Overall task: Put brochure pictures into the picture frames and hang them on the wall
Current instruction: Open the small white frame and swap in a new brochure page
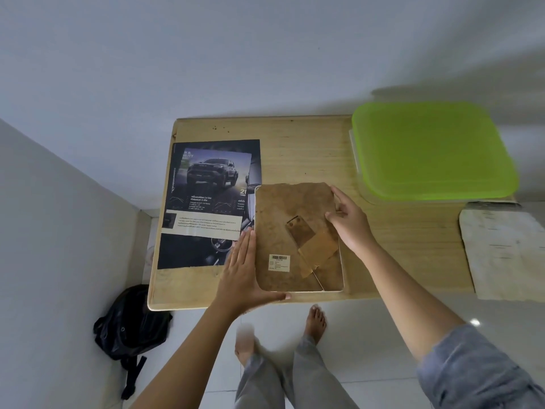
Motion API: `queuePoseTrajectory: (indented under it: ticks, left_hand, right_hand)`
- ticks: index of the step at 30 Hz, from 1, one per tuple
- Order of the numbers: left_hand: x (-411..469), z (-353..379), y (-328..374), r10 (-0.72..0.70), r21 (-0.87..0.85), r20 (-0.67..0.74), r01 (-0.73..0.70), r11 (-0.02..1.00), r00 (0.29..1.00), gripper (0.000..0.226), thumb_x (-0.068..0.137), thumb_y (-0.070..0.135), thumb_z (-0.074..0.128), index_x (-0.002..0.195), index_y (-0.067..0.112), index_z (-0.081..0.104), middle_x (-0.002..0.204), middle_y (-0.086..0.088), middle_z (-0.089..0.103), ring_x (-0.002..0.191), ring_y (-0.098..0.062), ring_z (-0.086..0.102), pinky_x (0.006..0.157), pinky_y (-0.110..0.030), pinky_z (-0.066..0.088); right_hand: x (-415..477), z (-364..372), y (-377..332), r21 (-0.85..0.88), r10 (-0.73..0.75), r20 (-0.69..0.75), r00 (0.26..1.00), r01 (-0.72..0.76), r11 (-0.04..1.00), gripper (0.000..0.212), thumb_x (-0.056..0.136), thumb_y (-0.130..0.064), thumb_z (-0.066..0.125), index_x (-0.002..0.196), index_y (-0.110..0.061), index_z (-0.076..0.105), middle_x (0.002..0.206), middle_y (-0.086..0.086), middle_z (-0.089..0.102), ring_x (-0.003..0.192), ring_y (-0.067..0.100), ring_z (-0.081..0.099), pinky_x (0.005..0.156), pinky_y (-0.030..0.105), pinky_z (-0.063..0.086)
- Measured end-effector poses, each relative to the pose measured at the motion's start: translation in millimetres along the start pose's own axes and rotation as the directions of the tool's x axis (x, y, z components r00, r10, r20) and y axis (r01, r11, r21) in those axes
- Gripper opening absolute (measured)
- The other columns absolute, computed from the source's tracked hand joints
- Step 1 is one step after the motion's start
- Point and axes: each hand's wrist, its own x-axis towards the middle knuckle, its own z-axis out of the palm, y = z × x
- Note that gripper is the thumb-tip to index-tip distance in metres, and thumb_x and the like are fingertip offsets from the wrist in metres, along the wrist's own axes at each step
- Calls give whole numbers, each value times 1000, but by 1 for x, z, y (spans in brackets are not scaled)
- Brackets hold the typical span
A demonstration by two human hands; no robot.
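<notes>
Lying flat with straight fingers, the left hand (pixel 241 276) is touching the left edge of a white-rimmed rectangular picture frame (pixel 298 237). The frame is resting face down (brown fibreboard backing and folded stand upward) near the front of a pale wooden table (pixel 309 149). The right hand (pixel 349 222) is gripping the frame's far right edge with curled fingers. A dark glossy car brochure page (pixel 206 199) is lying just left, meeting the frame. Farther right, a lime-green plastic lid (pixel 430 149) is sitting.

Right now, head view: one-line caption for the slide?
Face-down frame on the table, left hand flat against its left edge, right hand holding its right edge; brochure to its left.
</notes>
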Motion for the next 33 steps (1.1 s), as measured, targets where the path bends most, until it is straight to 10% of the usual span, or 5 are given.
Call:
queuePoseTrajectory:
  ticks: [11,17,22,27,33]
  left_hand:
    - [2,3,-4,9,72,20,-11,997,1000,136,51,96,36,143,14,-23,153,2,-26,138,-7,-29,116,-31,-13]
    - [3,3,-6,21,67,8,-21,998,1000,138,50,97,32,144,10,-20,154,-2,-21,140,-10,-26,114,-26,-18]
    - [5,6,-9,16,23,23,-16,1000,1000,134,56,94,37,147,3,1,156,-11,3,144,-15,-9,116,-26,-11]
    - [5,7,-13,34,63,2,-34,997,999,131,56,95,32,146,10,-10,156,-6,-10,142,-11,-19,113,-24,-18]
    - [4,8,-16,40,87,0,-40,995,999,130,52,97,16,141,11,-26,151,-1,-29,138,-12,-29,115,-30,-15]
  right_hand:
    - [-30,-4,13,168,21,121,992,-41,985,65,95,-1,44,146,-31,18,152,-6,23,131,6,35,92,6,33]
    - [-22,-5,5,83,50,161,986,-64,995,62,96,-5,44,146,-31,18,155,-3,16,139,29,16,111,33,22]
    - [-24,0,1,202,118,62,991,-128,971,54,95,2,41,143,-22,31,135,2,50,96,14,63,84,22,50]
    - [-26,0,11,194,104,7,995,-104,975,54,95,-1,43,141,-27,33,137,32,35,123,48,36,105,56,28]
    - [-41,-9,15,189,127,-76,989,-111,976,51,95,-6,44,138,-35,37,131,22,51,120,32,51,106,48,36]
